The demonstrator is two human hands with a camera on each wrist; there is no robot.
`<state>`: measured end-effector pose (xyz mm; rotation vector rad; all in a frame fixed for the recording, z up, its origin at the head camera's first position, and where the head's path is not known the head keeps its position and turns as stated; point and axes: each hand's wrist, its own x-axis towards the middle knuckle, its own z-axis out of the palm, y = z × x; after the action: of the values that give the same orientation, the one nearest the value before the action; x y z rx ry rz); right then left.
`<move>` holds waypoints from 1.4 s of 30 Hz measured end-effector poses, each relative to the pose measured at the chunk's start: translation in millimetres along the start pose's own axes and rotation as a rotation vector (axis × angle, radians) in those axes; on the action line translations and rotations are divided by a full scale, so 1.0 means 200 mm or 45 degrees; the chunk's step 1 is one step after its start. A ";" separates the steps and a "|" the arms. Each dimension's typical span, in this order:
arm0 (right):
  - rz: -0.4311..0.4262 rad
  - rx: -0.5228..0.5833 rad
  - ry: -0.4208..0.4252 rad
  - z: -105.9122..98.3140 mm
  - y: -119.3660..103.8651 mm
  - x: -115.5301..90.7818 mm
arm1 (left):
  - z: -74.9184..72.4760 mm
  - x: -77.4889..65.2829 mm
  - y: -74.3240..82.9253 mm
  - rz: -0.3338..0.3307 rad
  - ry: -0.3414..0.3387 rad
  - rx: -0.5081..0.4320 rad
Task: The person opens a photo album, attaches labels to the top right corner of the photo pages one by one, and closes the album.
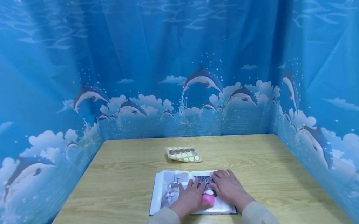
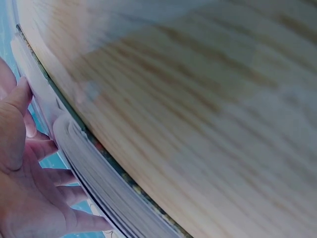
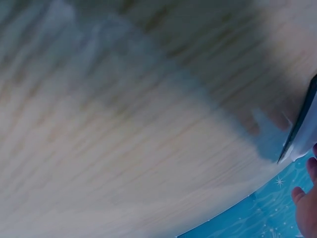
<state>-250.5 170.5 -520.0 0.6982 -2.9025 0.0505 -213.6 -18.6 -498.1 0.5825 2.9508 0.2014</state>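
An open book lies on the table near its front, with photo pages showing a striped cat and a bright pink patch. My left hand rests on the pages around the middle, its fingers spread. Flat over the right-hand page's outer side is my right hand, fingers extended toward the upper edge. In the left wrist view, the left hand reaches over the thick stack of page edges. At the edge of the right wrist view, part of the right hand shows beside the book's corner.
Behind the book, a sheet of round stickers with brown and pale yellow circles lies curled on the wooden table. A blue dolphin-print curtain encloses the back and both sides.
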 end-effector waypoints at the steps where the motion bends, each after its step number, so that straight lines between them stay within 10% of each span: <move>1: 0.008 -0.002 -0.006 0.00 0.00 0.00 | 0.00 0.00 0.00 0.000 0.000 0.001; 42: 0.241 0.211 -0.016 -0.06 0.08 -0.06 | 0.00 -0.07 0.05 0.118 0.059 0.037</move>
<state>-246.2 191.1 -509.1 0.4452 -2.9921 0.3124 -196.4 -14.2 -494.8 0.7287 2.9782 0.1839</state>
